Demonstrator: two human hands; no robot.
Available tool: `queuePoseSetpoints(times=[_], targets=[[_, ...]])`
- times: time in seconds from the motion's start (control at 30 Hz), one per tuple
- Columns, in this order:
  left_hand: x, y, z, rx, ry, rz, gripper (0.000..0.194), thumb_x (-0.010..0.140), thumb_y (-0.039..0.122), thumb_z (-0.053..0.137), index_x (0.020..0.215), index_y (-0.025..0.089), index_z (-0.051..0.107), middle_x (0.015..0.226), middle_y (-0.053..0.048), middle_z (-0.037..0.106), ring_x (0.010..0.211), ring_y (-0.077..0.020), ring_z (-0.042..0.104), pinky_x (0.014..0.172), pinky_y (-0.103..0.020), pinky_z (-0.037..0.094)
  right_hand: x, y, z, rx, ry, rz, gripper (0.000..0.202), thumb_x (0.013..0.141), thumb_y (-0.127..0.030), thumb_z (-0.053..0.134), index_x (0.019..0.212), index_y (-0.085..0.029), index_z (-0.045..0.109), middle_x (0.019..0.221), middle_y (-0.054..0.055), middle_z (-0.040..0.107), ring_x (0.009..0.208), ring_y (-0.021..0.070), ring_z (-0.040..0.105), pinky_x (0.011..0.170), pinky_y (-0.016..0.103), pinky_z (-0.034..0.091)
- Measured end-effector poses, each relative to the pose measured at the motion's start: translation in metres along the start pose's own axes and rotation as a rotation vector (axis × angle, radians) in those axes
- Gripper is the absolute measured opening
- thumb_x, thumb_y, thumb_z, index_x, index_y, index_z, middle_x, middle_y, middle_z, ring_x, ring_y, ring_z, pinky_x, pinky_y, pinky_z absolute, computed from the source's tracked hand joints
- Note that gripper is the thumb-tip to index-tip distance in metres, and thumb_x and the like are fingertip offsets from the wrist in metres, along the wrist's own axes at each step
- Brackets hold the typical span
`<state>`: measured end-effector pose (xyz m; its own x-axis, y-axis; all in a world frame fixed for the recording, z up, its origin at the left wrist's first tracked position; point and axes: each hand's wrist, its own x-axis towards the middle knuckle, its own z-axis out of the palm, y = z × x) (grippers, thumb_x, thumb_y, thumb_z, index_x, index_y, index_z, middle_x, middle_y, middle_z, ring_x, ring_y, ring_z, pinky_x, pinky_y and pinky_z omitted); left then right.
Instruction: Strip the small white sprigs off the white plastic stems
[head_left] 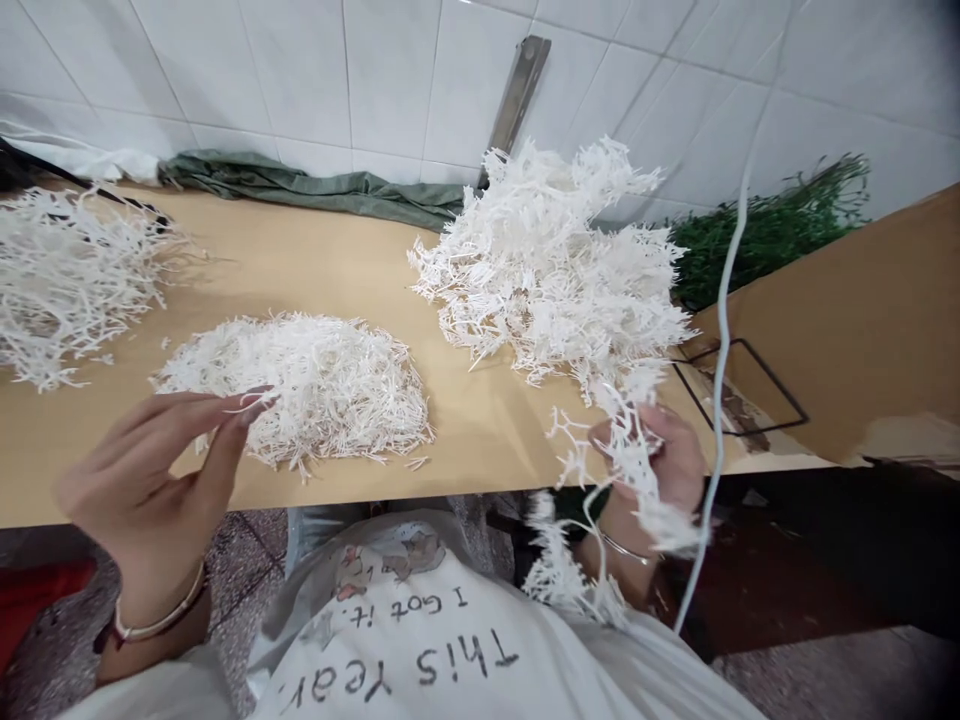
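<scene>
My left hand (161, 465) pinches a small white plastic sprig (251, 402) between thumb and fingertips. It hovers at the near left side of a low heap of short white sprigs (337, 390). At the right, my right hand (671, 455) is closed around a branching white plastic stem (637, 470), whose twigs hang below the hand towards my lap. Beyond that hand rises a tall pile of white branched stems (547, 260). Some of the right fingers are hidden behind the white twigs.
More white branches (67, 280) lie at the far left. A green cloth (315, 190) runs along the tiled wall, with a metal bar (517, 95) leaning there. Green plastic stems (780, 230) sit behind a cardboard flap (877, 330). A white cable (724, 330) hangs at the right.
</scene>
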<state>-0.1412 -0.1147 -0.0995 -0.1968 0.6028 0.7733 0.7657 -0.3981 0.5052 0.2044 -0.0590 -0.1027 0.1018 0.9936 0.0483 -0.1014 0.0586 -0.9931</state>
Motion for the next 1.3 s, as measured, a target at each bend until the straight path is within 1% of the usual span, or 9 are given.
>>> queuePoseSetpoints(times=[0.13, 0.27, 0.4, 0.6, 0.7, 0.8, 0.97, 1.13, 1.3], targets=[[0.007, -0.021, 0.012, 0.061, 0.001, 0.060, 0.026, 0.078, 0.022, 0.072, 0.101, 0.035, 0.072, 0.080, 0.002, 0.073, 0.072, -0.0215, 0.062, 0.066, -0.042, 0.051, 0.000, 0.002, -0.006, 0.022, 0.057, -0.050, 0.049, 0.068, -0.045, 0.071, 0.050, -0.019, 0.034, 0.042, -0.008, 0.026, 0.037, 0.0043, 0.021, 0.036, 0.021, 0.013], [0.021, -0.035, 0.035, 0.229, -0.114, 0.101, 0.016, 0.083, 0.026, 0.068, 0.098, 0.031, 0.072, 0.097, 0.001, 0.073, 0.089, -0.0229, 0.065, 0.085, -0.048, 0.052, 0.005, 0.009, 0.005, -0.035, -0.041, -0.041, 0.052, 0.066, -0.050, 0.075, 0.047, -0.017, 0.040, 0.041, -0.007, 0.029, 0.037, 0.0027, 0.020, 0.037, 0.019, 0.012], [0.030, -0.042, 0.046, 0.308, -0.129, 0.123, 0.009, 0.084, 0.034, 0.067, 0.089, 0.029, 0.072, 0.107, 0.002, 0.071, 0.097, -0.0242, 0.061, 0.086, -0.048, 0.050, 0.006, 0.011, 0.009, -0.079, -0.112, -0.054, 0.053, 0.069, -0.049, 0.074, 0.047, -0.017, 0.038, 0.043, -0.008, 0.026, 0.039, 0.0024, 0.018, 0.039, 0.020, 0.011], [0.030, -0.051, 0.053, 0.314, -0.213, 0.129, 0.021, 0.092, 0.025, 0.053, 0.106, 0.027, 0.068, 0.112, -0.005, 0.069, 0.105, -0.0266, 0.058, 0.093, -0.048, 0.046, 0.006, 0.019, 0.013, -0.234, -0.248, -0.143, 0.050, 0.071, -0.048, 0.073, 0.053, -0.017, 0.038, 0.050, -0.007, 0.024, 0.046, 0.0049, 0.019, 0.044, 0.021, 0.014], [0.027, -0.040, 0.057, 0.273, -0.183, 0.139, 0.027, 0.092, 0.022, 0.051, 0.117, 0.024, 0.063, 0.118, -0.008, 0.066, 0.112, -0.0276, 0.055, 0.097, -0.048, 0.044, 0.006, 0.022, 0.019, -0.258, -0.296, -0.135, 0.046, 0.072, -0.048, 0.071, 0.058, -0.018, 0.040, 0.054, -0.006, 0.027, 0.049, 0.0059, 0.021, 0.046, 0.021, 0.016], [0.020, -0.012, 0.060, 0.098, -0.182, 0.182, 0.034, 0.091, 0.019, 0.053, 0.125, 0.023, 0.056, 0.123, -0.007, 0.063, 0.114, -0.0246, 0.055, 0.099, -0.045, 0.044, 0.004, 0.019, 0.029, -0.248, -0.341, -0.126, 0.043, 0.073, -0.045, 0.071, 0.060, -0.018, 0.040, 0.055, -0.006, 0.028, 0.051, 0.0065, 0.023, 0.047, 0.021, 0.018], [0.004, 0.030, 0.068, -0.262, -0.492, 0.328, 0.038, 0.091, 0.021, 0.055, 0.129, 0.018, 0.050, 0.114, -0.007, 0.066, 0.102, -0.0178, 0.059, 0.087, -0.033, 0.050, -0.003, 0.010, 0.046, -0.242, -0.489, -0.028, 0.030, 0.070, -0.038, 0.074, 0.068, -0.017, 0.052, 0.055, -0.006, 0.030, 0.050, 0.0058, 0.022, 0.047, 0.022, 0.015], [0.000, 0.035, 0.076, -0.130, -0.474, 0.523, 0.032, 0.089, 0.022, 0.060, 0.121, 0.017, 0.055, 0.107, -0.004, 0.070, 0.092, -0.0164, 0.062, 0.084, -0.031, 0.048, -0.008, 0.013, 0.056, -0.206, -0.561, 0.099, 0.033, 0.067, -0.040, 0.075, 0.078, -0.014, 0.057, 0.056, -0.006, 0.037, 0.049, 0.0052, 0.026, 0.045, 0.021, 0.018], [-0.004, 0.030, 0.077, -0.022, -0.363, 0.579, 0.021, 0.085, 0.018, 0.065, 0.106, 0.016, 0.062, 0.091, -0.001, 0.072, 0.080, -0.0147, 0.062, 0.074, -0.029, 0.047, -0.007, 0.017, 0.059, -0.204, -0.557, 0.042, 0.031, 0.070, -0.040, 0.072, 0.070, -0.014, 0.054, 0.057, -0.005, 0.036, 0.048, 0.0044, 0.024, 0.045, 0.021, 0.016]])
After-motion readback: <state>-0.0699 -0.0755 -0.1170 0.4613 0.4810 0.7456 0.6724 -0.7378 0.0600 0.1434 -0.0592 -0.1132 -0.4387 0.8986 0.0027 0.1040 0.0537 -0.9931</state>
